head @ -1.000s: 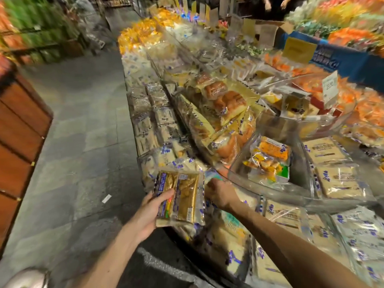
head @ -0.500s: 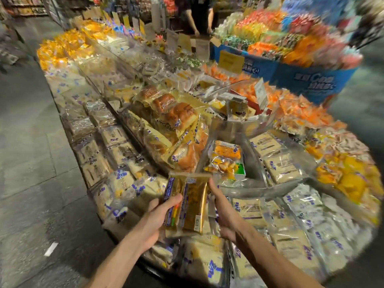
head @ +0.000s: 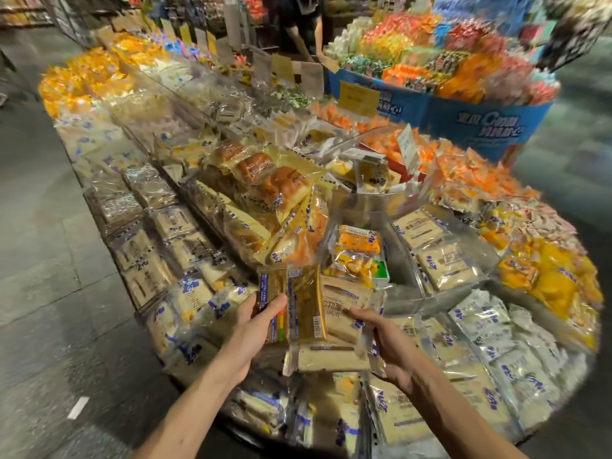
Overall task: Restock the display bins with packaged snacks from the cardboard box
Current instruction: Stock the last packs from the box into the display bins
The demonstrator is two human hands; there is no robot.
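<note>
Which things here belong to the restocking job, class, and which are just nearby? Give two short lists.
Part of the job:
- left hand gripping the gold snack packets
- right hand holding the pale cake packets
- clear display bins

Just nearby:
- blue sweet stand
- yellow price card
- bread loaves

Grey tiled floor (head: 43, 246) running along the left, a white scrap (head: 78, 407) lying on it, blue round promo stand (head: 477, 119) at the back right, dim shelving (head: 23, 11) far left, warm overhead light
</note>
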